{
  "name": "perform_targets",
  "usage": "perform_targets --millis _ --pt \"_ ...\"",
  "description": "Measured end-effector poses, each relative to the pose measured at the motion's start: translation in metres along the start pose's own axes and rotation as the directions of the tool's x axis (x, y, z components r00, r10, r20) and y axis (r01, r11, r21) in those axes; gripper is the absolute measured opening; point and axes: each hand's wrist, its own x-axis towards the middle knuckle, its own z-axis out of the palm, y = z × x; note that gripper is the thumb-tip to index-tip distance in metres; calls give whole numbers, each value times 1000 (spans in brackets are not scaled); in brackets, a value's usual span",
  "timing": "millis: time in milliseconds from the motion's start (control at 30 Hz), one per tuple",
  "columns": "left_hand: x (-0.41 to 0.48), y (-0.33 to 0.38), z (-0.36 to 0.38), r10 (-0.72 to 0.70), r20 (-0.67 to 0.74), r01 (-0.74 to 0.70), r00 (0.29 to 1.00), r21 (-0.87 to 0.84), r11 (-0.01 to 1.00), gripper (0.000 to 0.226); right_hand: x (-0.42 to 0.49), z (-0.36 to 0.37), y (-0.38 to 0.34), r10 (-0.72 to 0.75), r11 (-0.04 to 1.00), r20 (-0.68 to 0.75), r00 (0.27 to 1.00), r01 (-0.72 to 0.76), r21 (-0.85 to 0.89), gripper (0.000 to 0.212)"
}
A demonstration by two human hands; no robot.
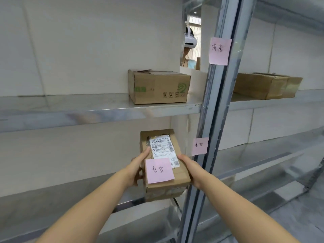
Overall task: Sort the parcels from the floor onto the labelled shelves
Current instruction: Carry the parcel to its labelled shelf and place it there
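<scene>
Both hands grip one parcel [163,165], the left hand [138,168] clasped on its left side with fingers lying along the top edge, the right hand [190,168] wrapped round its right side. The parcel is a long, narrow brown cardboard box, creased and a little scuffed, with tape over its near end; a white shipping label [163,149] with barcodes and small print covers much of its top face, and a pink sticky note [159,170] with two handwritten characters sits over the label's near corner. It is held at the front edge of the lower shelf [70,186], near that shelf's right end beside the grey metal upright [215,106], its near end hanging out past the edge (whether its far end rests on the shelf cannot be told). Two more pink notes are stuck to the upright: one [220,51] high up, one [200,146] level with the held parcel. On the upper shelf [78,109] one brown carton [158,86] with green printing and handling symbols stands at the right end, close to the front edge. Beyond the upright, on the neighbouring shelf [271,104] at the same height, lie two flatter brown boxes [263,85], touching side by side. That makes four boxes and three pink notes in view.
</scene>
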Motion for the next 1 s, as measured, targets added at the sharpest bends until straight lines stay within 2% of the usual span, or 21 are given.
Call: perform_targets --millis 133,300,400,433,467,533,600,700,800,900,1000 --pt "13 2 4 -53 -57 49 997 -63 997 53 33 -18 -12 26 997 121 992 -17 -75 39" --pt "16 -6 25 -146 -187 97 971 -250 963 60 64 -32 -17 69 996 210 975 -55 -71 39" --pt "10 -12 35 -224 -306 93 925 -388 917 49 74 -30 -14 53 996 209 976 -37 -81 49" --pt "9 -14 38 -238 -328 72 914 -447 892 52 79 -29 -10 32 995 194 981 -14 -97 52" --pt "9 -15 39 -245 -344 41 906 -507 861 65 81 -27 -8 21 995 179 984 -2 -103 53" --pt "13 -17 40 -259 -398 -37 880 -600 799 109 83 -24 0 34 993 169 985 -14 -119 69" --pt "28 -26 36 -259 -451 -106 854 -638 762 127 79 -21 6 83 993 198 977 -64 -99 87" --pt "32 -23 48 -220 -475 -186 852 -668 720 127 82 -18 14 172 980 287 942 -194 52 96" --pt "28 -16 63 -185 -539 -283 822 -667 689 106 86 -10 13 202 933 416 886 -303 193 85" --pt "34 -19 63 -217 -593 -333 776 -676 657 95 84 -3 12 212 937 476 853 -317 150 75" --pt "37 -27 61 -227 -548 -276 805 -684 675 106 88 -2 18 227 956 476 850 -288 57 70"
